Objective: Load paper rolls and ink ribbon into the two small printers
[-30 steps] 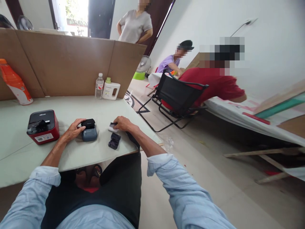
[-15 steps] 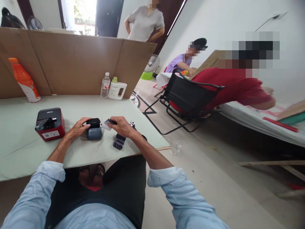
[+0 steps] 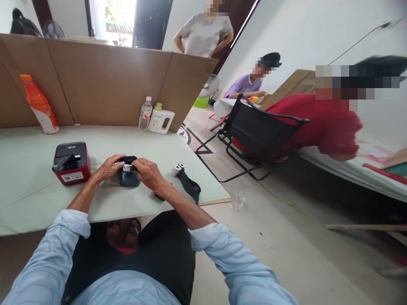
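A small dark blue portable printer (image 3: 129,179) sits on the table with its black lid (image 3: 129,159) raised. My left hand (image 3: 111,167) grips the lid at its left side, thumb and fingers closed. My right hand (image 3: 149,173) is closed at the printer's right side, its fingertips at a white paper roll (image 3: 127,167) in the open compartment; the fingers partly hide the roll. Right of my right hand lie two small white rolls (image 3: 177,169) and a dark strap (image 3: 190,185). A dark item under my right forearm is mostly covered.
A red and black box-shaped device (image 3: 71,164) stands left of my left hand. An orange bottle (image 3: 38,103), a water bottle (image 3: 145,115) and a white jug (image 3: 161,120) stand along the cardboard screen (image 3: 114,80). Three people and a black folding chair (image 3: 262,127) are beyond the table.
My right hand has moved left to the printer with the white paper, which now shows in the compartment. The left hand keeps its hold on the lid. The view has shifted slightly.
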`<state>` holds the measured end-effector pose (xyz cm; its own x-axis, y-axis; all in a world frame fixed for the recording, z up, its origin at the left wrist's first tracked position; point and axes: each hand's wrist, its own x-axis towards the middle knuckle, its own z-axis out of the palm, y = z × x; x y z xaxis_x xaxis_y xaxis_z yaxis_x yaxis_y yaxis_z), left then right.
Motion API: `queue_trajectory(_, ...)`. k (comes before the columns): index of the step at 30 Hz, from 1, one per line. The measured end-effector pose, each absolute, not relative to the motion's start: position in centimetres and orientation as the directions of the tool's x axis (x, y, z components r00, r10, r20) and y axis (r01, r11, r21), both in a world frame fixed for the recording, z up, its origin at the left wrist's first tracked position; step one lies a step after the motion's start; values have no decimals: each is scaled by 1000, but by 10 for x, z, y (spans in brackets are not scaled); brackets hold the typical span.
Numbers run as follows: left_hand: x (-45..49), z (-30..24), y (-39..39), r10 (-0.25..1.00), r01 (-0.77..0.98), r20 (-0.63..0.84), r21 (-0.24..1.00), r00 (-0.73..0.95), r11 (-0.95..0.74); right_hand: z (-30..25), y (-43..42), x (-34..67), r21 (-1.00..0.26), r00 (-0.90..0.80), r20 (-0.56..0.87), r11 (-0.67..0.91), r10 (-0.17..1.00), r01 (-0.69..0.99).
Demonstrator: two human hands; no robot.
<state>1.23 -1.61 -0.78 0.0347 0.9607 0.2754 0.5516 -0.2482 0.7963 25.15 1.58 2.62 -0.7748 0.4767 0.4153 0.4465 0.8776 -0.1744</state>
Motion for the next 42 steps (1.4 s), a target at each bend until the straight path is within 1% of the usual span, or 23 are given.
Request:
queue_trajectory(3,13,-6,-16,961,551,274,797,35,-247,15,16,245,-58,-793,449,899,413,435)
queue_trajectory(5,13,-5,-16,962,556,270,796,30,-241,7,16,242,-12,-792,480,906,377,424)
queue_trajectory(9,14,-2,-17,965,559,260,797,23,-228,-2,19,239,30,-787,518,912,335,409)
queue_trajectory(16,14,0,-16,966,577,255,785,30,-225,-2,21,233,87,-802,503,904,323,419)
queue_trajectory(19,13,0,-16,966,581,256,783,26,-223,-1,19,233,72,-814,465,902,347,426)
queue_trajectory(22,13,-1,-16,966,585,258,779,30,-226,4,17,233,59,-829,397,891,393,450)
queue_trajectory(29,14,1,-14,964,589,263,773,38,-234,34,6,231,84,-841,249,854,480,513)
queue_trajectory(36,14,2,-15,964,598,264,766,39,-234,55,-7,223,89,-840,81,836,536,542)
queue_trajectory(39,14,2,-15,965,599,257,766,45,-232,57,-8,225,90,-824,61,819,563,566)
queue_trajectory(42,14,3,-15,965,598,258,767,46,-233,58,-9,226,85,-814,73,809,576,581)
